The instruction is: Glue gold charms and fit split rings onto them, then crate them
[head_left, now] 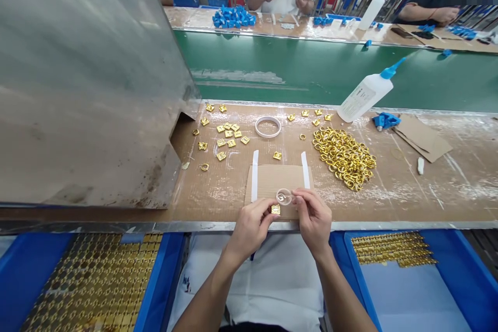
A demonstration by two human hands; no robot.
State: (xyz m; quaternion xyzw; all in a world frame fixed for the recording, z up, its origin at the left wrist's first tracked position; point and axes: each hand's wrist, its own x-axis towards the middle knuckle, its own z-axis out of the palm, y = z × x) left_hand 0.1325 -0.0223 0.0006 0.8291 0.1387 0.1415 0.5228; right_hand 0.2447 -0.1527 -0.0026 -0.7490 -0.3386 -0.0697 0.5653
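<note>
Left hand (249,224) pinches a square gold-coloured piece (276,210) while right hand (315,217) grips a thin stick (290,196) at a clear round dish (282,202), near the front edge of the tabletop (218,194).

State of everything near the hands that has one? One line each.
Left hand: pinching gold square piece
Right hand: fingers pinched at clear dish; grip too fine to tell
Glue bottle: blue nozzle fitted
Tape roll: lying flat
Gold rings: loose heap
Cardboard sheet: flat
Left tray: rows of gold pieces across most of it
Right tray: partly filled
</note>
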